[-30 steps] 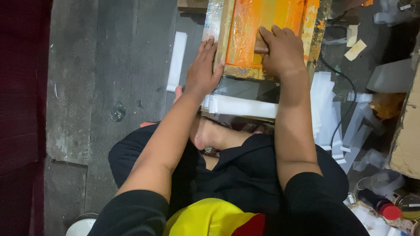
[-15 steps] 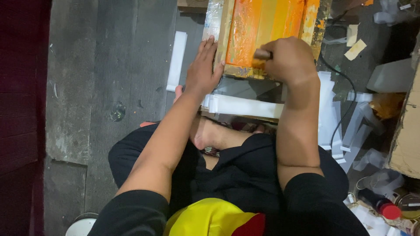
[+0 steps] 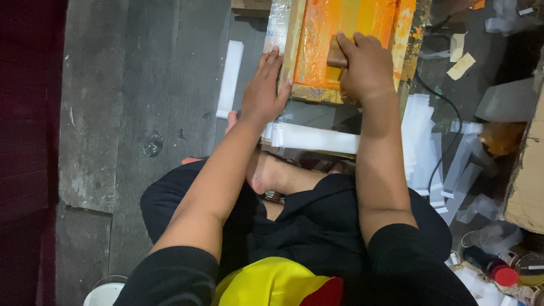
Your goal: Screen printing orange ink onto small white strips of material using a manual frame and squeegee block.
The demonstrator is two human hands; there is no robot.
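right hand (image 3: 367, 67) grips squeegee (image 3: 336, 56), apparently.

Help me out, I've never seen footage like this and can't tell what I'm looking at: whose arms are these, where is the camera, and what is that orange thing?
The camera sits on a person's head and looks straight down, so you see their own arms, lap and crossed legs; they sit on a grey floor. No machine is involved, only two bare hands.

The orange thing is a wooden frame with a flat screen inside, smeared with orange and yellow ink. The left hand lies flat on the frame's left edge. The right hand grips a small wooden block that rests on the inked screen.

White strips lie stacked just below the frame, with more strips scattered to the right and one alone on the left. A black cable runs across them. At lower right stand jars, one with a red lid.
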